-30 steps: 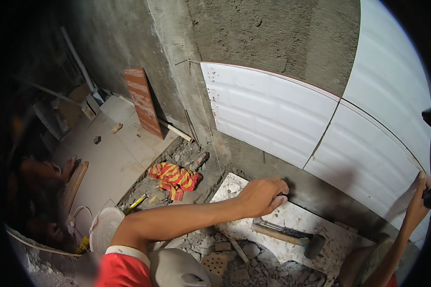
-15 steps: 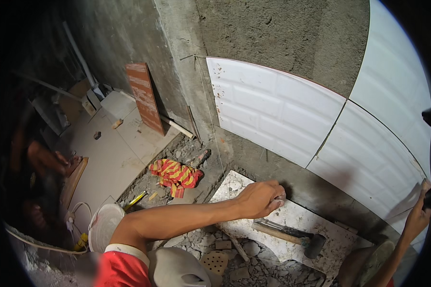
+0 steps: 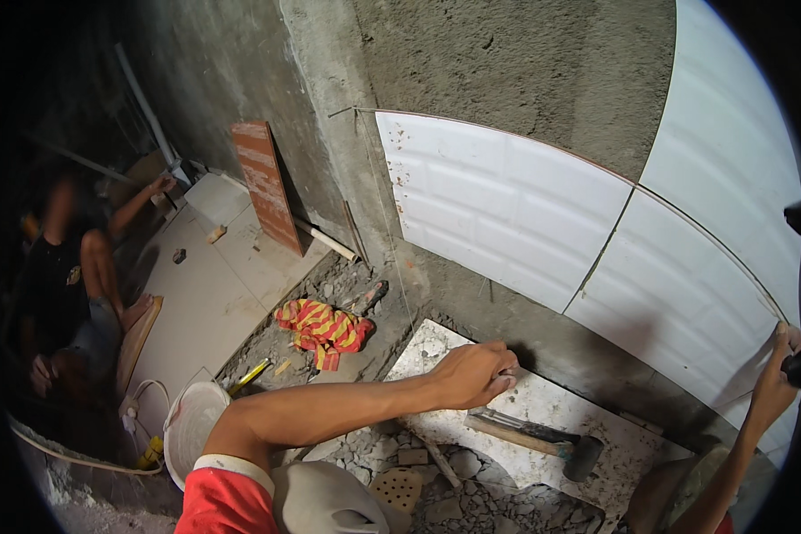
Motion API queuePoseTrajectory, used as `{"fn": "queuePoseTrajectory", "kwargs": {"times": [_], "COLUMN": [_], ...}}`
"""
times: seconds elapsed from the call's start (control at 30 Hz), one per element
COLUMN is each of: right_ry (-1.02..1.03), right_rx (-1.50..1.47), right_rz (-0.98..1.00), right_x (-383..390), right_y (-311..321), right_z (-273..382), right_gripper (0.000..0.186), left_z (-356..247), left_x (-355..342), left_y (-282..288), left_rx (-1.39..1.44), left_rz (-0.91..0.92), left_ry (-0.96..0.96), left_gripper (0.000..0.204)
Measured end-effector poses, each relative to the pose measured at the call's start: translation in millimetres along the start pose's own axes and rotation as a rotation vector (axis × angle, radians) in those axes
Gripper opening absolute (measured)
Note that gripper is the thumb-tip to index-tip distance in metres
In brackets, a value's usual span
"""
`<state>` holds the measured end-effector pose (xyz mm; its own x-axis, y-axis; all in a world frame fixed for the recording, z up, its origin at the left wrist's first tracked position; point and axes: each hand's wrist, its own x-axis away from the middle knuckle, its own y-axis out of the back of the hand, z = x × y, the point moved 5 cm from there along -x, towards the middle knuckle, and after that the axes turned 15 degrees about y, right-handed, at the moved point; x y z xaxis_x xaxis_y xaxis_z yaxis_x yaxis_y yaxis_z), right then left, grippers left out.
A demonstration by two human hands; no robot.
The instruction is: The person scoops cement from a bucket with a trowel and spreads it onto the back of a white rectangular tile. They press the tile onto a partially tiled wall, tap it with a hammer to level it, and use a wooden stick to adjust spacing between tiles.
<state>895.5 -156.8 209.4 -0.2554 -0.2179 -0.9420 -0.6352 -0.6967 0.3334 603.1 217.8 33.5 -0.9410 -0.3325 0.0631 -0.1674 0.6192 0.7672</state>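
Observation:
My left hand [image 3: 473,376] is closed above a dirt-spattered white board [image 3: 543,405]; whatever its fingers hold, if anything, is hidden. Below it on the board lies a mallet [image 3: 582,457] with a black head and wooden handle, beside a dark metal tool [image 3: 521,424]. At the far right, my right hand [image 3: 774,383] has its fingers bent at the edge of a white wall tile [image 3: 676,298], where a thin cord runs along the joint. What they pinch is too small to make out. Another white tile [image 3: 507,191] adjoins on the left, its top edge lined by the cord.
A person [image 3: 67,285] sits at the left on the tiled floor [image 3: 214,294]. A brown tile [image 3: 267,185] leans on the wall. A striped red-and-yellow cloth [image 3: 325,327], a bucket [image 3: 196,427], a yellow tool [image 3: 249,376] and rubble [image 3: 472,498] lie around.
The person at the left has come upright into view, one arm stretched toward the wall pipe. My view has shifted slightly; both my hands keep nearly the same places.

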Motion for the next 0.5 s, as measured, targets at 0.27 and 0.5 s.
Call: {"fn": "queuePoseTrajectory", "kwargs": {"times": [0.27, 0.5], "right_ry": [0.035, -0.187], "right_rx": [0.056, -0.146], "right_rz": [-0.060, -0.023], "right_x": [-3.0, -11.5], "right_y": [8.0, 9.5], "right_z": [20.0, 28.3], "right_gripper": [0.027, 0.027], "left_z": [8.8, 6.8], "left_x": [2.8, 4.3], "left_y": [-10.0, -15.3], "left_rx": [-0.041, -0.068], "left_rz": [0.035, 0.048], "left_ry": [0.007, -0.005], "left_gripper": [0.026, 0.025]}}
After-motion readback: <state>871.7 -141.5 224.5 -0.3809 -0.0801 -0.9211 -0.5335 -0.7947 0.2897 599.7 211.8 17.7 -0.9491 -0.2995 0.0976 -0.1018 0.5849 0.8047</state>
